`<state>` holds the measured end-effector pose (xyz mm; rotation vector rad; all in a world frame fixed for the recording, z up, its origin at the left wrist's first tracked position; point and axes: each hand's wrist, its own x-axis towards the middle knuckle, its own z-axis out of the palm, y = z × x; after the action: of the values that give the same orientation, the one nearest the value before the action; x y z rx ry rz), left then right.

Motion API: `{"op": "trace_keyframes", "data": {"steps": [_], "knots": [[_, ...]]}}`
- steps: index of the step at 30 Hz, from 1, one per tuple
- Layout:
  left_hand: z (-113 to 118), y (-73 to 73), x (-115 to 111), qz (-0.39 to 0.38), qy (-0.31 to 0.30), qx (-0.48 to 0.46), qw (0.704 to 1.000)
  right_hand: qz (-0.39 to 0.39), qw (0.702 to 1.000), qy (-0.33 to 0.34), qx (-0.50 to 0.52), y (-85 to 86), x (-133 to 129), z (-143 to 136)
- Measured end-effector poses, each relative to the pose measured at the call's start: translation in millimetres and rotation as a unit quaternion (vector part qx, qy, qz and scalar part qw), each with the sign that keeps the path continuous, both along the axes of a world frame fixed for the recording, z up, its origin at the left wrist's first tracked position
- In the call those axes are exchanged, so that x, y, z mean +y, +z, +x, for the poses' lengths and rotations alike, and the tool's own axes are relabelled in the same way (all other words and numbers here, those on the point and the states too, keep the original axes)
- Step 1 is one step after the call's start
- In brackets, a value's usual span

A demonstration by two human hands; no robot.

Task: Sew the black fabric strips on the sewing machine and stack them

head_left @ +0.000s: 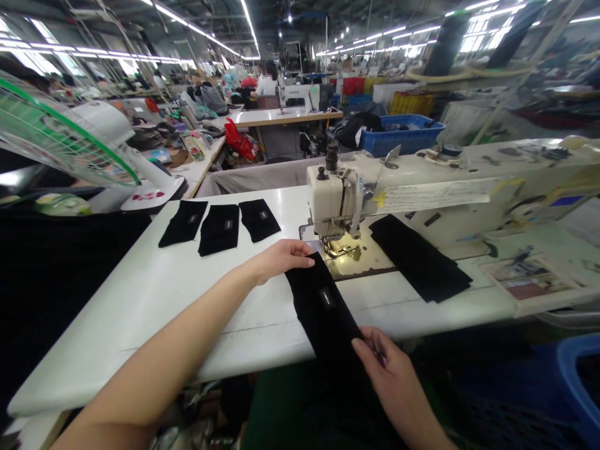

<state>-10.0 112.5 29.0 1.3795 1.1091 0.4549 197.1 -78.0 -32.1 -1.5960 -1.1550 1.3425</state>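
Note:
A long black fabric piece with a small label (pixel 323 312) is stretched between my hands at the table's front edge. My left hand (pixel 290 255) pinches its upper end, just left of the sewing machine's needle area (pixel 341 245). Lower down, my right hand (pixel 382 356) grips the right edge of the same piece, its fingertips partly behind the cloth. Three black labelled pieces, a left one (pixel 184 223), a middle one (pixel 219 229) and a right one (pixel 259 220), lie apart at the table's back left. A stack of black pieces (pixel 422 259) rests right of the needle.
The sewing machine's arm (pixel 422 175) spans the right side above the white table (pixel 117 312). A green-rimmed fan (pixel 70 134) stands at the left. Blue baskets sit behind the machine (pixel 403 134) and at the lower right (pixel 567 375).

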Motion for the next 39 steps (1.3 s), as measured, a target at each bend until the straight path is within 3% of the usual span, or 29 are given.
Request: {"op": "trace_keyframes", "data": {"steps": [6, 10, 15, 18, 21, 23, 26, 29, 36, 39], "knots": [[0.2, -5.9, 3.2, 0.012, 0.017, 0.005, 1.0, 0.079, 0.993, 0.039, -0.076, -3.8, -5.0, 4.0], [7.7, -11.2, 9.3, 0.01, 0.052, 0.004, 0.999, 0.126, 0.989, 0.0, -0.073, -11.8, -5.9, 2.8], [22.1, -27.6, 18.6, 0.129, 0.072, 0.119, 0.982, 0.204, 0.975, 0.018, -0.091, -18.4, -4.5, 0.8], [28.7, -35.3, 16.2, 0.273, 0.034, 0.185, 0.943, 0.277, 0.954, 0.035, -0.114, -13.6, 2.2, 0.5], [29.0, -39.7, 10.8, 0.451, 0.016, 0.276, 0.849, 0.359, 0.921, 0.06, -0.14, -9.7, 10.3, 3.9], [25.9, -42.4, 8.3, 0.512, 0.008, 0.304, 0.804, 0.424, 0.886, 0.087, -0.169, -10.4, 14.5, 8.4], [17.9, -47.1, 7.3, 0.548, -0.057, 0.286, 0.784, 0.477, 0.844, 0.121, -0.212, -14.5, 18.0, 16.2], [9.4, -51.0, 7.9, 0.572, -0.116, 0.245, 0.774, 0.485, 0.834, 0.128, -0.23, -17.5, 19.0, 21.8], [8.8, -50.8, 20.8, 0.633, -0.146, 0.253, 0.717, 0.478, 0.814, 0.139, -0.3, -17.8, 22.3, 24.1], [10.6, -49.8, 25.3, 0.642, -0.147, 0.259, 0.707, 0.465, 0.816, 0.156, -0.308, -18.0, 23.8, 23.2]]}}
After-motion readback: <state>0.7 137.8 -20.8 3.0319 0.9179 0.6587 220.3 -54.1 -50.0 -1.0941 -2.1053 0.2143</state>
